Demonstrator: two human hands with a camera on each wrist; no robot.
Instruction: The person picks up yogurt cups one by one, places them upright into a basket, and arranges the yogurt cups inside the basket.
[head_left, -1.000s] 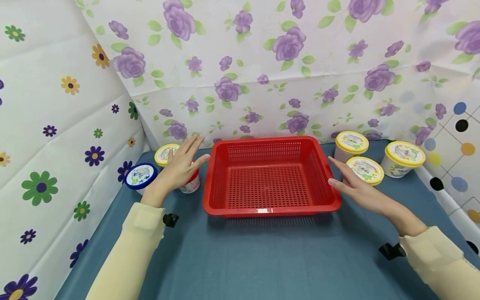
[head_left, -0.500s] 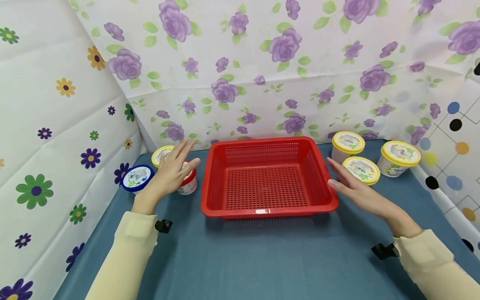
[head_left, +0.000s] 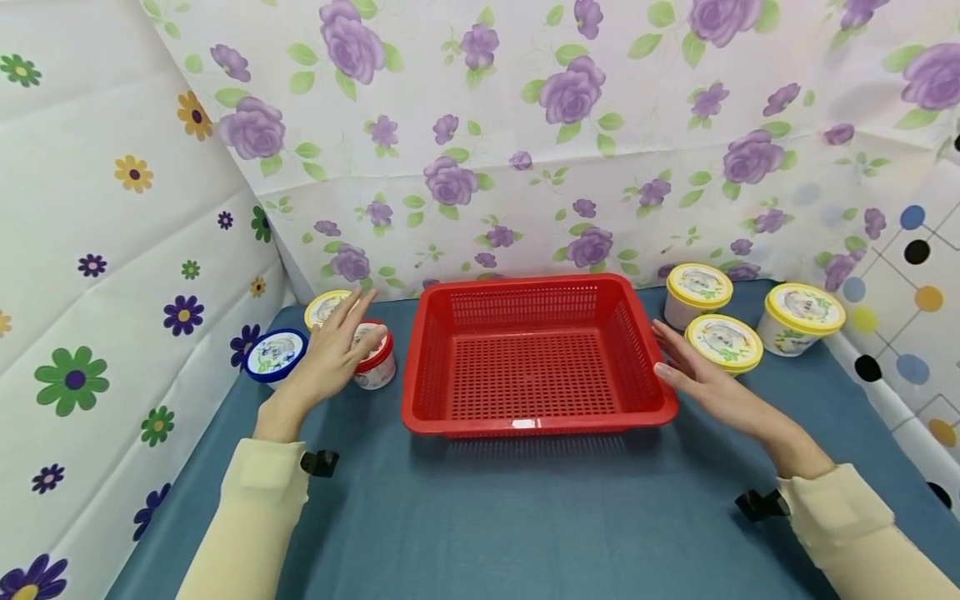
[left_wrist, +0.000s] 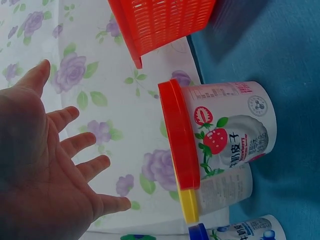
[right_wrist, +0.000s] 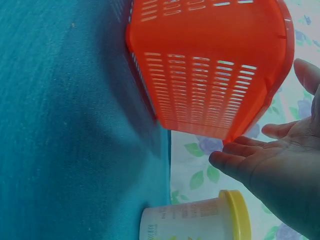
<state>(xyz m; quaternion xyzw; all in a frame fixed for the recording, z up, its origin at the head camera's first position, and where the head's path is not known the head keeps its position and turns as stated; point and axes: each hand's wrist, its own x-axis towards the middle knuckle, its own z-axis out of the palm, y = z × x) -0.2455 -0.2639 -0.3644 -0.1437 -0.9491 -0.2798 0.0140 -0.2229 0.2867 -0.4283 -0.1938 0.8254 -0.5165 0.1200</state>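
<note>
My left hand [head_left: 324, 358] hovers with spread, straight fingers over a cluster of lidded tubs and holds nothing. Around it are a red-lidded tub [head_left: 373, 367] with a strawberry print, a yellow-lidded tub [head_left: 321, 310] partly hidden behind the fingers, and a blue-lidded tub [head_left: 274, 355]. In the left wrist view the open palm [left_wrist: 40, 165] faces the red lid [left_wrist: 180, 135], with a gap between. My right hand [head_left: 708, 387] has extended fingers right at the right rim of a red plastic basket [head_left: 540, 423], thumb apart, gripping nothing.
On the right stand three yellow-lidded tubs: one at the back [head_left: 697, 292], one beside the right hand [head_left: 724, 340], one farther right [head_left: 802, 317]. A blue cloth [head_left: 517, 525] covers the table. Flowered sheets [head_left: 480, 150] rise behind and at the sides.
My left hand has drawn left and slightly down, away from the basket, uncovering more of the red-lidded tub. The right hand stays by the basket's right rim. The tubs and basket keep their places.
</note>
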